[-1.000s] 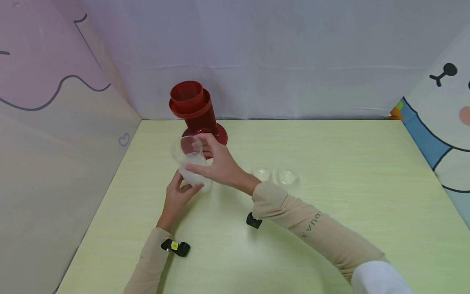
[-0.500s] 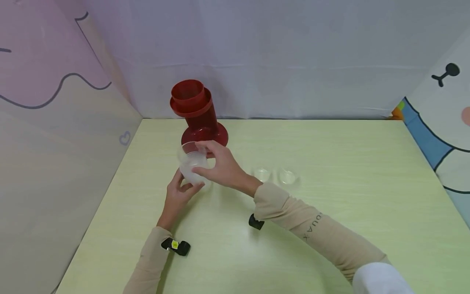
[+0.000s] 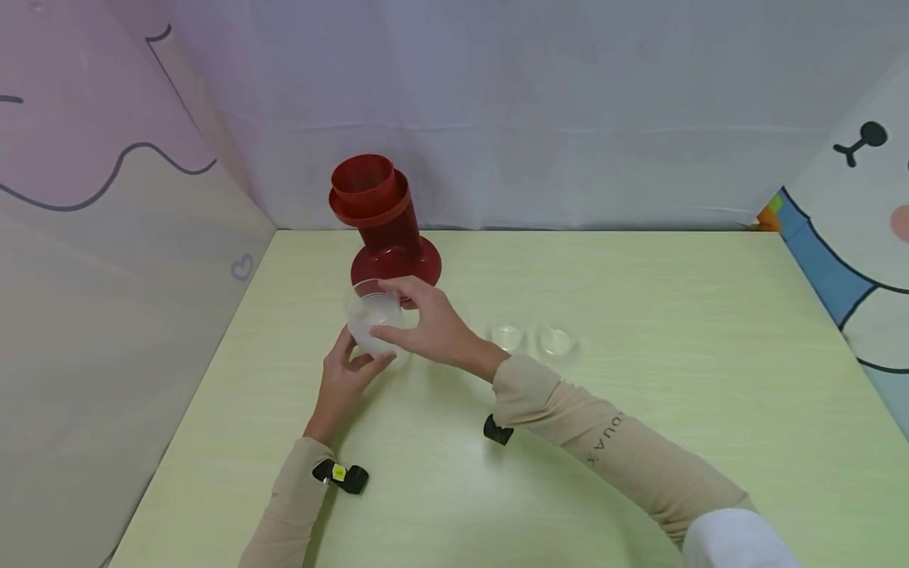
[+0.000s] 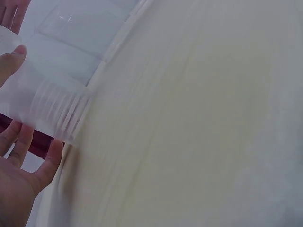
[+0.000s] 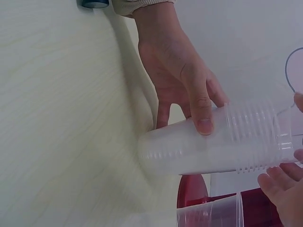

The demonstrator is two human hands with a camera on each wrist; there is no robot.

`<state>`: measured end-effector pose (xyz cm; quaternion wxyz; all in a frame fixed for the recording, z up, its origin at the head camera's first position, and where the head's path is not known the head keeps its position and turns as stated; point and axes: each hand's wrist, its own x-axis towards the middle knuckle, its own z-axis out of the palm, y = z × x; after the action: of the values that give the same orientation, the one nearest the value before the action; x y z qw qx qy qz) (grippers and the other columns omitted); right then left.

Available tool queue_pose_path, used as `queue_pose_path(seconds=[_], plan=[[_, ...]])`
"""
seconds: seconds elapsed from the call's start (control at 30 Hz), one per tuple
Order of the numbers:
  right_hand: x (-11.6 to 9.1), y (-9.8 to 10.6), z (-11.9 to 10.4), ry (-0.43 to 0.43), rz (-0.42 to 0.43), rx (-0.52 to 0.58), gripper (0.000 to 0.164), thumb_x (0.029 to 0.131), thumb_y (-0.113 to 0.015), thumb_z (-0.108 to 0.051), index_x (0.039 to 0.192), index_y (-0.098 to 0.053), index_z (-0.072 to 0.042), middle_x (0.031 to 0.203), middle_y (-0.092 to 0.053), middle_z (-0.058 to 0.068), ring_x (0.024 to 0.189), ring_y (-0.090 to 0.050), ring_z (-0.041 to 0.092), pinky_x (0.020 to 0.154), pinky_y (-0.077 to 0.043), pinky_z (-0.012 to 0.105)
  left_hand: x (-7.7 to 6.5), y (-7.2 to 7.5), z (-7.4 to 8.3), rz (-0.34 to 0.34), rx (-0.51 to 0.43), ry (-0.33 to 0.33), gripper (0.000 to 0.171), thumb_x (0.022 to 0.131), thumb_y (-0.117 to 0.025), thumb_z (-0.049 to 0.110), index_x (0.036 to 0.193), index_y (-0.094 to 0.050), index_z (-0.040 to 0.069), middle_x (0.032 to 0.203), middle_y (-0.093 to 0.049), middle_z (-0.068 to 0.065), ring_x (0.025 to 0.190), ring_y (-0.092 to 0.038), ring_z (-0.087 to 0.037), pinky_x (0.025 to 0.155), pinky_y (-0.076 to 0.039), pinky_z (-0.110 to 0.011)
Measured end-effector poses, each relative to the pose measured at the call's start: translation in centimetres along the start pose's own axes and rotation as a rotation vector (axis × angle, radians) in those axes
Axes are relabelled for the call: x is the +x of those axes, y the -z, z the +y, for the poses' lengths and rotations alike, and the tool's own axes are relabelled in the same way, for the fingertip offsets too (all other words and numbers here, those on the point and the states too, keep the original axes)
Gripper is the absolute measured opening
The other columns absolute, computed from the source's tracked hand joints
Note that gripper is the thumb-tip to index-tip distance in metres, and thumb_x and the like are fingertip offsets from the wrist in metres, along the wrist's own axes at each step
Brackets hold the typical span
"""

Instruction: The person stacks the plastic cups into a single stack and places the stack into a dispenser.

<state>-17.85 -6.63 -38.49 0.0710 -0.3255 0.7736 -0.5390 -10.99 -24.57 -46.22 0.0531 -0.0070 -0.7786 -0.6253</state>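
Observation:
A stack of nested clear plastic cups [image 3: 368, 325] is held tilted above the table by both hands. My left hand [image 3: 348, 381] grips its lower end, the thumb lying along the side in the right wrist view. My right hand [image 3: 435, 325] holds the upper end, thumb on the near side and fingers around the rim. Ribbed rims of several cups [image 5: 251, 123] show close together in the right wrist view. Just behind the stack stands a red cylindrical holder [image 3: 389, 229] with a wide round base and an open top.
Two clear cups [image 3: 506, 338] stand side by side on the pale table [image 3: 639, 355], right of the right hand. A cloth backdrop [image 3: 568, 118] rises at the table's far edge, and printed panels [image 3: 177, 315] border the sides.
My right hand has come slightly nearer and to the right, and the clear cup rim in it has sunk closer to the stack. The left hand stays in place.

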Motion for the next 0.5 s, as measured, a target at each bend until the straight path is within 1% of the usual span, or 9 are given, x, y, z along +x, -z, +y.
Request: queue_pose_path(seconds=[0.1,0.23,0.33,0.5], plan=[[0.02,-0.09,0.13,0.000,0.001,0.005,0.057,0.083,-0.073,-0.026,0.132,-0.051,-0.008,0.127,-0.055,0.002,0.110,-0.050,0.013,0.091,-0.047,0.022,-0.05,-0.02,0.05,0.002,-0.001,0.001,0.069,0.083,-0.074,0.012,0.142,-0.038,0.018,0.136,-0.045,-0.001,0.121,-0.044,-0.018,0.088,-0.050,-0.024],[-0.02,-0.17,0.28,-0.008,0.000,-0.005,0.057,0.084,-0.072,-0.026,0.133,-0.050,-0.008,0.127,-0.055,0.004,0.108,-0.052,0.015,0.090,-0.047,0.024,-0.05,-0.01,0.00,0.000,-0.011,-0.014,0.069,0.082,-0.074,0.011,0.142,-0.039,0.017,0.135,-0.046,-0.002,0.120,-0.045,-0.018,0.087,-0.051,-0.025],[-0.10,-0.21,0.38,-0.024,-0.006,-0.022,0.057,0.084,-0.073,-0.025,0.133,-0.050,-0.008,0.126,-0.055,0.002,0.107,-0.052,0.014,0.088,-0.048,0.022,-0.02,0.04,-0.08,-0.004,-0.017,-0.031,0.068,0.083,-0.073,0.009,0.142,-0.040,0.016,0.135,-0.046,-0.004,0.120,-0.045,-0.018,0.087,-0.051,-0.026],[-0.15,-0.32,0.61,-0.037,-0.003,-0.038,0.056,0.084,-0.073,-0.026,0.132,-0.051,-0.007,0.124,-0.055,0.001,0.106,-0.052,0.013,0.085,-0.048,0.021,0.02,0.05,-0.07,-0.007,-0.012,-0.025,0.068,0.083,-0.074,0.012,0.142,-0.039,0.017,0.136,-0.045,-0.003,0.121,-0.044,-0.019,0.088,-0.050,-0.026]])
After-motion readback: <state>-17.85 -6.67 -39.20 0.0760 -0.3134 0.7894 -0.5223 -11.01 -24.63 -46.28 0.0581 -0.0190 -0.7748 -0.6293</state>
